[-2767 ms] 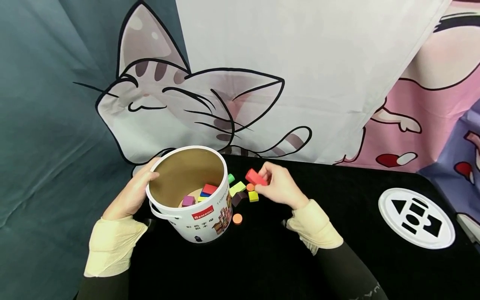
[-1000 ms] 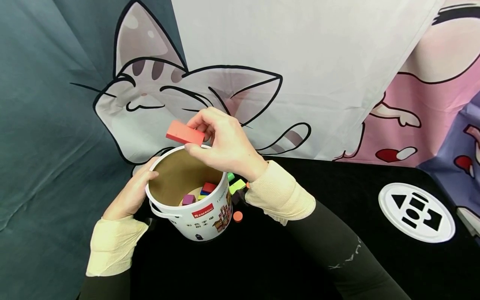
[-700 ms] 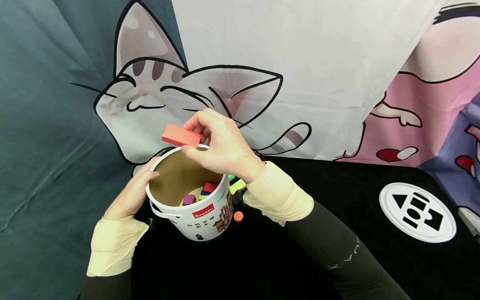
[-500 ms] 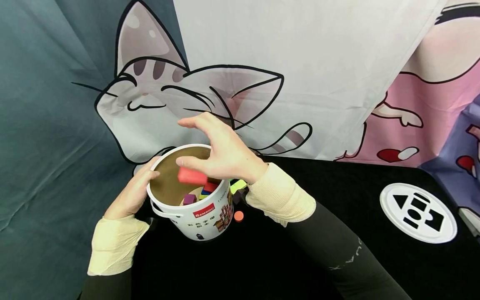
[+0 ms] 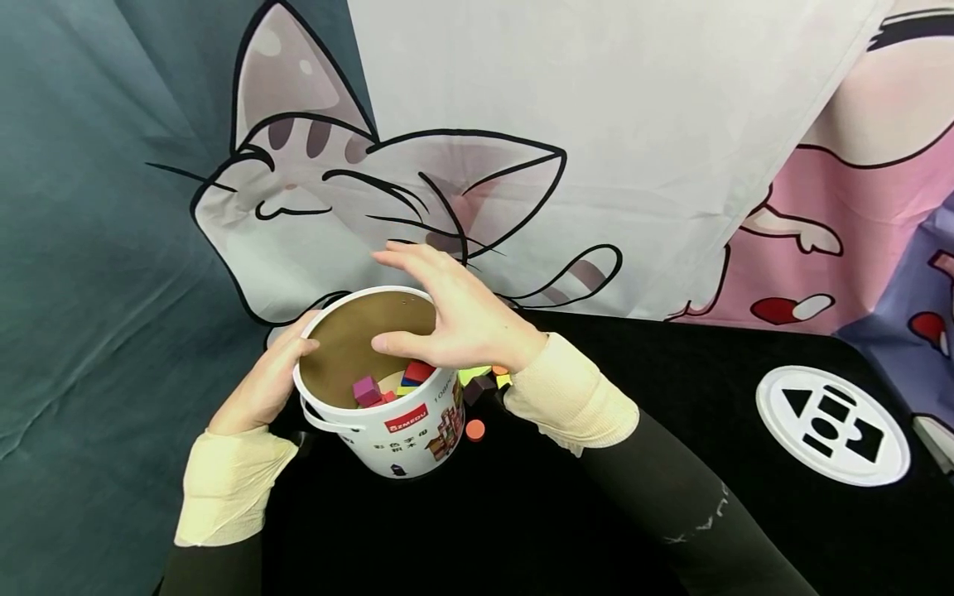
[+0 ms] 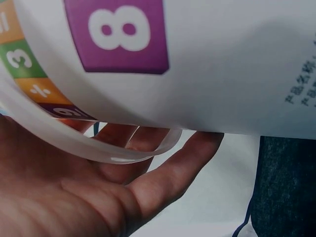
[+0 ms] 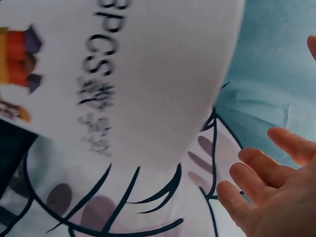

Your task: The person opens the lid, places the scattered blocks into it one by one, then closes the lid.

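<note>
A white toy-block bucket (image 5: 406, 434) stands tilted, its mouth towards me. My left hand (image 5: 257, 389) holds its left side, thumb hooked over the rim, fingers against the outer wall. In the left wrist view the bucket's handle (image 6: 106, 154) crosses in front of those fingers. Over the right part of the mouth hovers my right hand (image 5: 473, 319), fingers spread, holding nothing. At the bottom inside lie a purple block (image 5: 366, 391), a red block (image 5: 419, 372) and a bright red piece (image 5: 387, 398), partly hidden by the front rim.
Right of the bucket on the black table (image 5: 537, 513) lie an orange disc (image 5: 474, 430), a dark brown block (image 5: 480, 389), a yellow-green block (image 5: 474, 375) and a yellow block (image 5: 504, 381), partly behind my right wrist. A white lid with shaped holes (image 5: 790, 447) lies far right.
My right hand carried a red block from the pile to above the bucket and let it drop inside. The hand has since spread and shifted slightly right. The purple block inside has shifted.
</note>
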Available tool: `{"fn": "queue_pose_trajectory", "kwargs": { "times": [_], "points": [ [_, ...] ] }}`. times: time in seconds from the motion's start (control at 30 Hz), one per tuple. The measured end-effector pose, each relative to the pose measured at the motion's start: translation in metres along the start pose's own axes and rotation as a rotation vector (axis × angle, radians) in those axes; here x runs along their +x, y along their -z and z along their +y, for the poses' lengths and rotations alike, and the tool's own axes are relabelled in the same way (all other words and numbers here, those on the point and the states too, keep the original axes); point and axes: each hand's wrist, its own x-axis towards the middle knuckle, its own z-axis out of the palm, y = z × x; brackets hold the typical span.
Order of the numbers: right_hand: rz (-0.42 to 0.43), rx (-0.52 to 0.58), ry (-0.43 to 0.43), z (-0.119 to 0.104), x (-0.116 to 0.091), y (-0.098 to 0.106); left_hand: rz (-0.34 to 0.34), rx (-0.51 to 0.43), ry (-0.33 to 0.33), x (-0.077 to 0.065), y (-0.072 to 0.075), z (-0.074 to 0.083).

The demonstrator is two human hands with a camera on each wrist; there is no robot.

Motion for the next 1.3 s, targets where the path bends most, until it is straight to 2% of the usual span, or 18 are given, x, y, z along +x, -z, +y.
{"fn": "queue_pose_trajectory", "kwargs": {
  "times": [0.23,0.5,0.67,0.9,1.13,1.3],
  "points": [
    [0.020,-0.007,0.012,0.020,-0.015,-0.004,0.004,0.005,-0.017,-0.001,0.000,0.000],
    [0.011,-0.005,-0.080,0.050,-0.039,-0.012,0.004,0.013,-0.014,0.000,0.000,0.000],
    [0.047,0.043,-0.139,0.067,-0.054,-0.016,0.005,0.010,-0.017,0.001,0.000,0.001],
    [0.095,0.057,-0.148,0.090,-0.074,-0.027,0.012,-0.006,-0.018,0.000,0.000,0.001],
    [0.052,0.085,-0.195,0.113,-0.094,-0.052,0.009,-0.009,-0.019,0.000,0.000,0.001],
    [-0.031,0.119,-0.267,0.123,-0.104,-0.070,0.008,-0.011,-0.014,0.001,0.000,0.001]
  ]
}}
